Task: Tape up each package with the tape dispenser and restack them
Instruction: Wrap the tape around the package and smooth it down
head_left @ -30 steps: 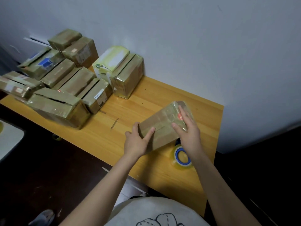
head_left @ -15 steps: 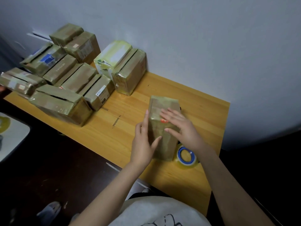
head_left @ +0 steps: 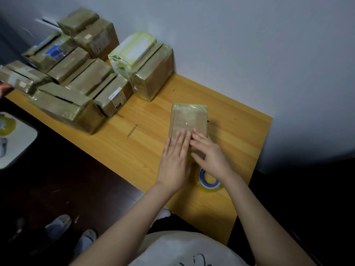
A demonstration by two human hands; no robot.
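Here, package [head_left: 189, 120] flat, long axis pointing away, left hand [head_left: 174, 162], right hand [head_left: 211, 156] atop

Dim, soft indoor light; wide-angle bending at edges, dark corners, slight blur.

Honey-yellow wood grain across the desk [head_left: 230, 116], with one short dark streak [head_left: 132, 130]. Dull brown cardboard under glossy, yellow-green-tinged tape on the package [head_left: 189, 118] in front. Blue inner ring and pale yellow translucent band on the tape roll [head_left: 209, 184]. Same olive-brown sheen over the stacked packages [head_left: 86, 79] at left, broken by a blue label [head_left: 54, 51], a white label [head_left: 116, 94] with dark print, and one white box [head_left: 132, 48] washed pale green. Pale grey-blue on the wall [head_left: 249, 45]; near-black brown on the floor [head_left: 67, 179]. White with black line drawing on the shirt [head_left: 172, 250]; grey on the shoes [head_left: 57, 225].
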